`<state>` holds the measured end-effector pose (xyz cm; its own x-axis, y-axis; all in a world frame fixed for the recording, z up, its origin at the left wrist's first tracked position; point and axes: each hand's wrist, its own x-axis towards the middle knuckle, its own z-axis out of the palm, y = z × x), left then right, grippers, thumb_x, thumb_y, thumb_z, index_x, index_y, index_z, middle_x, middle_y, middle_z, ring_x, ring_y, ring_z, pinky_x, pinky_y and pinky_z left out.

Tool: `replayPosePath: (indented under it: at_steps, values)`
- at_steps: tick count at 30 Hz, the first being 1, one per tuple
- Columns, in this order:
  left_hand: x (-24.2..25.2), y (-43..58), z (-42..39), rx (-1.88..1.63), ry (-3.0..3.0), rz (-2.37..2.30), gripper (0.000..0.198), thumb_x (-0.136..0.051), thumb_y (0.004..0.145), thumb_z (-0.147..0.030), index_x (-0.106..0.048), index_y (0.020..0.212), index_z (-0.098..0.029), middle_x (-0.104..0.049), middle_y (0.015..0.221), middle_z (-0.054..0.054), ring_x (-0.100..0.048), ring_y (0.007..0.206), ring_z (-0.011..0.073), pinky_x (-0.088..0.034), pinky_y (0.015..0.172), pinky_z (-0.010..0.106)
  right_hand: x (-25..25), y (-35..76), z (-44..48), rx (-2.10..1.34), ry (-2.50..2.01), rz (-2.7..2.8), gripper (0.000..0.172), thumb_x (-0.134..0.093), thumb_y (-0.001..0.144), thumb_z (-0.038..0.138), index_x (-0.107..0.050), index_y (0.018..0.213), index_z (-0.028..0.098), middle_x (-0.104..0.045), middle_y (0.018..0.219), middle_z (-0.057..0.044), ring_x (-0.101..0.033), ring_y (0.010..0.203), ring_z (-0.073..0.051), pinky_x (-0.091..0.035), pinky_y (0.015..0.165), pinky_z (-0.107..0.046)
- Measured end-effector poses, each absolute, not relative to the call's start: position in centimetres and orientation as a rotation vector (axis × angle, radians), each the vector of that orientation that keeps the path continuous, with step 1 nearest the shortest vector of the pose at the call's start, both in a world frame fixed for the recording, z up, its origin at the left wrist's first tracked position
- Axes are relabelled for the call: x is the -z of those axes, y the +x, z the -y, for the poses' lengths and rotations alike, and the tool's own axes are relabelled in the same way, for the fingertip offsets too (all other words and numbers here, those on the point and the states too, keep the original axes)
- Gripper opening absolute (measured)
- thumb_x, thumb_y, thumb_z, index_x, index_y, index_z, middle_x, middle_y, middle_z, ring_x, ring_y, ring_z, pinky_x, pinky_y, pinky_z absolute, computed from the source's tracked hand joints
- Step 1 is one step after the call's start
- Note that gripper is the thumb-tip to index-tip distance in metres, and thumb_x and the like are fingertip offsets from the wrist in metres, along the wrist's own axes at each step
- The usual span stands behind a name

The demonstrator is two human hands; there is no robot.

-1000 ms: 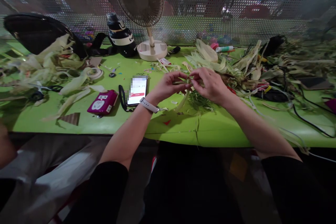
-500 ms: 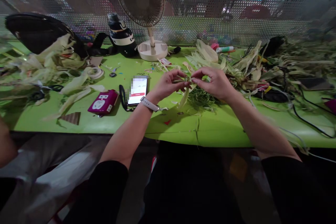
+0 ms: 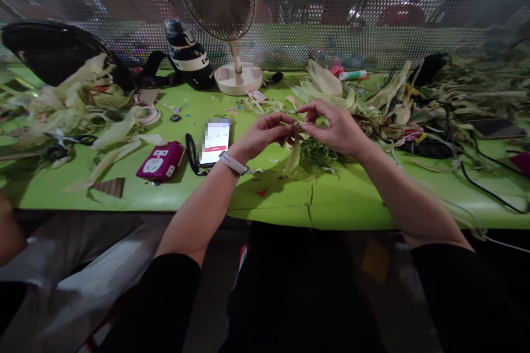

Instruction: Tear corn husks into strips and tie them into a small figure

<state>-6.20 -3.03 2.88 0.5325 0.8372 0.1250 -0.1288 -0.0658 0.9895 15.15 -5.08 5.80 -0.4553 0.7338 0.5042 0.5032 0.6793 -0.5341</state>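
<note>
Over the green table, my left hand [image 3: 267,133] and my right hand [image 3: 333,126] meet fingertip to fingertip. Both are closed in a pinch on a pale green corn husk strip [image 3: 293,159], whose loose end hangs below the left fingers. The part between the fingertips is small and mostly covered. Just beneath and to the right of the hands lies a heap of thin green shreds [image 3: 318,157]. Larger corn husks [image 3: 325,80] lie behind my right hand. A phone [image 3: 216,140] with a lit screen rests left of my left wrist.
A white fan [image 3: 238,80] and a black bottle [image 3: 192,63] stand at the back. Further left are scissors [image 3: 68,140], a purple box-shaped item [image 3: 161,162] and more husks [image 3: 74,96]. Black cables [image 3: 476,185] run across the right side. Another person's arm [image 3: 8,229] shows at far left.
My fingers have shifted slightly on the husk strip, and its hanging end has swung a little. The whole view has moved slightly; both hands stay together over the shreds.
</note>
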Motion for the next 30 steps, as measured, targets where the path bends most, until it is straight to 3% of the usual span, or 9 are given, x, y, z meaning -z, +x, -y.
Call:
replayPosePath:
  at_steps: [3,9,13,15,17,21,27,30]
  values:
    - [-2.4,-6.2,2.6,-0.911,1.376,-0.687,0.014,-0.068,0.091,-0.028,-0.066,0.098,-0.016,-0.075,0.082,0.004,-0.071,0.068,0.0117,-0.052,0.060,0.023,-5.7,15.2,4.8,-0.370,-0.962,2.117,0.029,-0.068,0.088,0.031,-0.068,0.114,0.018,-0.071,0.092,-0.005,-0.066,0.084,-0.019,-0.051,0.080,-0.034]
    - [-2.3,-5.8,2.8,-0.882,1.442,-0.704,0.022,-0.071,0.091,-0.036,-0.061,0.097,-0.017,-0.074,0.088,0.003,-0.072,0.072,0.0108,-0.051,0.061,0.022,-4.9,15.0,4.2,-0.280,-0.984,2.101,0.028,-0.066,0.090,0.034,-0.068,0.114,0.018,-0.072,0.095,-0.007,-0.067,0.088,-0.021,-0.052,0.082,-0.037]
    - [-2.2,-5.4,2.8,-0.990,1.430,-0.722,0.020,-0.068,0.093,-0.034,-0.056,0.090,-0.019,-0.070,0.078,0.000,-0.068,0.067,0.0083,-0.047,0.056,0.019,-4.7,14.9,4.2,-0.157,-1.007,2.004,0.030,-0.063,0.093,0.042,-0.066,0.113,0.021,-0.070,0.105,-0.009,-0.065,0.100,-0.025,-0.052,0.091,-0.044]
    - [-2.0,-5.2,2.6,-1.082,1.387,-0.751,0.019,-0.065,0.095,-0.033,-0.053,0.088,-0.020,-0.068,0.075,-0.001,-0.066,0.064,0.0071,-0.044,0.054,0.018,-4.9,14.9,4.4,-0.056,-1.049,1.886,0.030,-0.059,0.095,0.048,-0.067,0.106,0.022,-0.069,0.104,-0.010,-0.062,0.105,-0.027,-0.049,0.096,-0.047]
    - [-1.8,-5.0,2.5,-1.158,1.349,-0.784,0.018,-0.063,0.097,-0.032,-0.052,0.089,-0.020,-0.068,0.076,-0.002,-0.064,0.063,0.0067,-0.045,0.055,0.018,-5.1,14.7,4.8,-0.052,-1.115,1.823,0.034,-0.054,0.097,0.053,-0.068,0.093,0.022,-0.068,0.093,-0.008,-0.061,0.097,-0.025,-0.049,0.092,-0.046]
    - [-1.4,-4.6,2.5,-1.279,1.359,-0.843,0.015,-0.063,0.096,-0.032,-0.054,0.092,-0.021,-0.066,0.080,-0.001,-0.064,0.067,0.0084,-0.050,0.060,0.021,-5.0,13.8,5.1,-0.405,-1.314,1.922,0.049,-0.056,0.092,0.063,-0.064,0.076,0.018,-0.065,0.076,-0.006,-0.057,0.073,-0.019,-0.048,0.077,-0.038]
    - [-0.7,-4.1,2.7,-1.415,1.427,-0.846,0.013,-0.069,0.091,-0.032,-0.062,0.093,-0.021,-0.066,0.090,0.000,-0.062,0.083,0.0102,-0.053,0.079,0.024,-3.0,12.1,4.4,-1.188,-1.088,1.710,0.057,-0.069,0.076,0.072,-0.067,0.095,0.019,-0.069,0.090,-0.004,-0.061,0.087,-0.018,-0.050,0.082,-0.033]
    - [-0.6,-3.9,2.7,-1.442,1.407,-0.849,0.017,-0.072,0.089,-0.036,-0.063,0.094,-0.022,-0.068,0.097,0.001,-0.062,0.091,0.0109,-0.052,0.085,0.025,-2.1,11.5,4.3,-1.387,-0.993,1.428,0.056,-0.076,0.070,0.068,-0.064,0.101,0.023,-0.064,0.083,0.001,-0.059,0.076,-0.015,-0.052,0.074,-0.031]
